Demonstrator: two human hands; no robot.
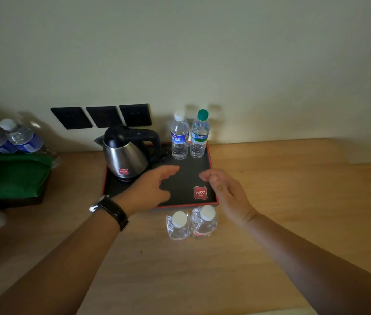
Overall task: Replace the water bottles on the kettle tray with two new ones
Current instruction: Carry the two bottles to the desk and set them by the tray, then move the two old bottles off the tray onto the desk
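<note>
Two bottles stand upright at the tray's far right corner: white-cap bottle (179, 137) and green-cap bottle (200, 135), side by side, touching or nearly so, just ahead of my fingertips. I read these as the ones on the tray to be handled, but labels alone don't tell me old from new.

Two more white-cap bottles sit on the desk just off the tray's near edge, between my wrists: left one (178, 225), right one (205, 221). They're off the tray, close to hand, so a swap is a short move. I can't tell which pair is the fresh one.

My left hand (150, 189) is over the tray's mat, fingers spread and pointing toward the white-cap bottle, holding nothing. My right hand (225, 192) is over the tray's right rim, fingers loosely curled, also empty. Both are apart from every bottle. One hand per bottle makes sense: the pair is tight, so taking both at once avoids knocking the neighbour.

Tray (211, 164) is black with a red rim. Kettle (126, 153) takes its far left, beyond my left hand, which is why the bottles are packed right. Watch (111, 211) is on my left wrist.

Far to my left: green cloth (11, 176) on a dark box, with spare bottles (9, 139) behind it. Sockets (102, 116) on the wall past the kettle.

Risk, as I judge it: light plastic bottles tip easily; the kettle handle is close to my left reach.
</note>
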